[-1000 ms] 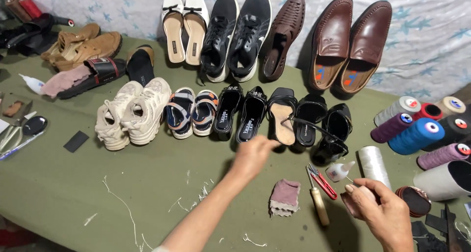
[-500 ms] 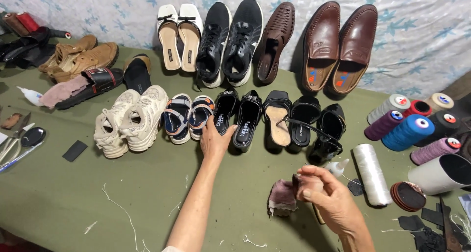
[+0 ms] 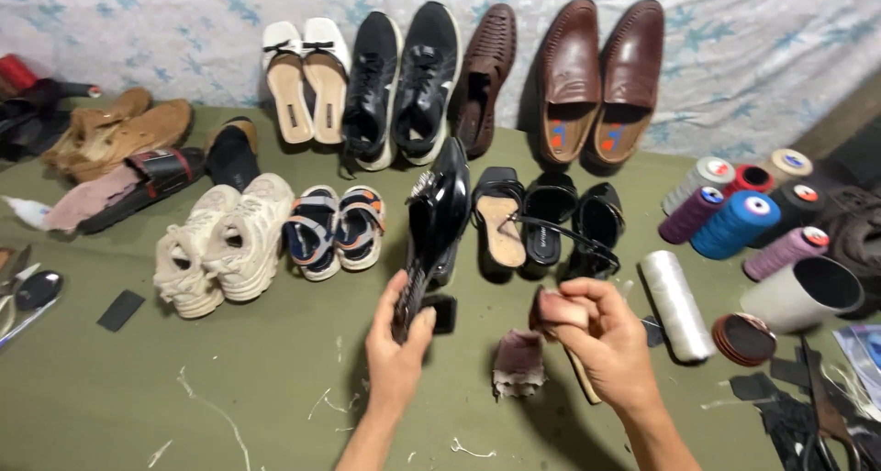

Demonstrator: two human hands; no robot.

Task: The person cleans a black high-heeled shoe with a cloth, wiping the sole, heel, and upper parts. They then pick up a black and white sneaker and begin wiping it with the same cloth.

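change: L hand [image 3: 396,347] was reaching at the row 0.5 s ago, now has black heeled shoe [image 3: 431,228] lifted off green table [image 3: 184,379], toe up, heel end in closed fingers
R hand [image 3: 592,329]: curled tight on small pinkish pad [image 3: 556,308], above pink cloth [image 3: 518,361]
shoes on table: approx 19
thread spools [image 3: 732,223]: approx 7 coloured + 1 white roll [image 3: 676,304]

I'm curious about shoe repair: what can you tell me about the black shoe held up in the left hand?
The black shoe is a glossy, patent-looking heeled slip-on with a sparkly ornament near the toe. It is lifted off the green table and tilted, toe pointing away and up, its block heel toward the person. The left hand grips it at the heel end. Its mate seems to lie behind it, mostly hidden.
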